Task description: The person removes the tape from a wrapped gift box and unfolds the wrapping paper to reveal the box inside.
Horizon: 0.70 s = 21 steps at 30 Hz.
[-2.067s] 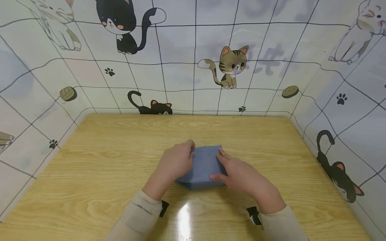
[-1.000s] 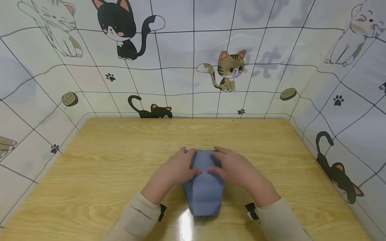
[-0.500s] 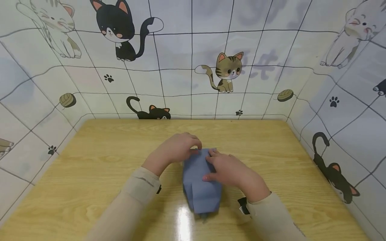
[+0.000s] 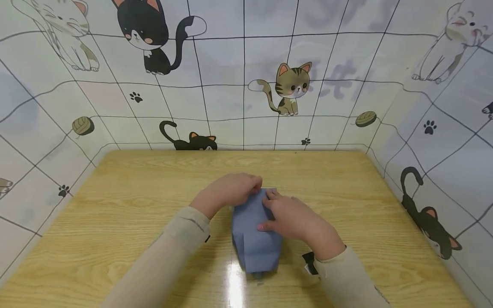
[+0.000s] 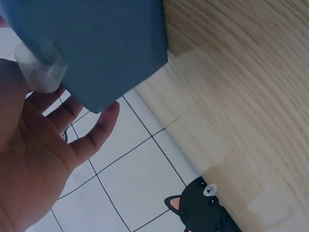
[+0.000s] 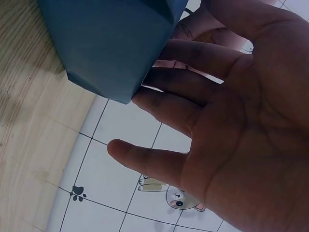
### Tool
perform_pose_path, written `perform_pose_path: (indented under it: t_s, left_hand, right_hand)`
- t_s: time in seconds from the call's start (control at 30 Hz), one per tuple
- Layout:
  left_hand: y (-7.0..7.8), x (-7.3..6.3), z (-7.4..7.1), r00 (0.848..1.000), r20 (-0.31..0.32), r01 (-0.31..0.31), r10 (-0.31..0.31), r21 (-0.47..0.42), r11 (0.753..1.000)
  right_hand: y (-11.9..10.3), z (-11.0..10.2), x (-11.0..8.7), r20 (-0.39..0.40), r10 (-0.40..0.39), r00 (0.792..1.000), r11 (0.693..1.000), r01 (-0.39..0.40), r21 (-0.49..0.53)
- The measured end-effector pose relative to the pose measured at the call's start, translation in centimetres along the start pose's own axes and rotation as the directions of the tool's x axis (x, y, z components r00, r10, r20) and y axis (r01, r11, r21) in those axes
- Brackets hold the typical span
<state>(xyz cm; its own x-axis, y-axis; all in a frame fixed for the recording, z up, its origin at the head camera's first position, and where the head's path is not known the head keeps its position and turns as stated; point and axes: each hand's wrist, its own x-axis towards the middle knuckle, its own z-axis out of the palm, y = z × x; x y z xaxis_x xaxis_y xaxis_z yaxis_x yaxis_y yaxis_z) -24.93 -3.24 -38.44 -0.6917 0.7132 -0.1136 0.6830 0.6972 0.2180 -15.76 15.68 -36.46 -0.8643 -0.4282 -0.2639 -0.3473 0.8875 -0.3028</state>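
A package wrapped in blue paper (image 4: 256, 231) lies on the table with its folded end toward me. My left hand (image 4: 235, 190) curls over its far left edge. In the left wrist view, a piece of clear tape (image 5: 43, 67) sits at the left thumb, against the edge of the blue paper (image 5: 106, 43). Several left fingers bend beside and behind that edge. My right hand (image 4: 298, 218) rests on the package's right side, thumb on top. In the right wrist view, the right hand's fingers (image 6: 169, 106) are nearly straight, some touching the side of the package (image 6: 111, 53), the little finger apart.
The wooden table (image 4: 135, 205) runs back to a white grid-patterned wall covering (image 4: 223, 98) with cartoon cats. Side walls with the same print stand left and right. A strap (image 4: 310, 262) shows at the right sleeve's cuff.
The package has turned so its folded end faces me. My left hand has left its top and moved to the far left edge, its fingers now curled. The right hand stays on the right side.
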Motion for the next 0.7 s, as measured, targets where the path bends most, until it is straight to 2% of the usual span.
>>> perform_pose_path:
  t_s: [0.17, 0.37, 0.53, 0.63, 0.7]
  left_hand:
    - [0.4, 1.0, -0.1, 0.998, -0.001, 0.068, -0.068, 0.003, 0.998]
    - [0.3, 1.3, -0.5, 0.985, -0.069, 0.156, -0.159, -0.048, 0.987]
    - [0.1, 0.3, -1.0, 0.971, -0.118, 0.189, -0.207, -0.151, 0.97]
    - [0.5, -1.1, -1.3, 0.96, -0.13, 0.238, -0.249, -0.098, 0.966]
    - [1.2, -2.4, -1.4, 0.942, -0.128, 0.306, -0.309, -0.043, 0.951]
  right_hand:
    - [0.1, -0.1, 0.0, -0.006, -0.007, 1.0, 1.0, 0.007, 0.002]
    - [-0.1, -0.3, 0.0, 0.0, -0.008, 1.0, 1.0, 0.008, 0.009]
    - [0.0, -0.7, -0.1, -0.015, -0.037, 0.999, 0.999, 0.037, -0.027]
    - [0.2, -0.8, -0.2, -0.057, -0.073, 0.996, 0.993, 0.067, -0.096]
    - [0.4, -0.9, -0.1, -0.092, -0.091, 0.992, 0.987, 0.077, -0.14]
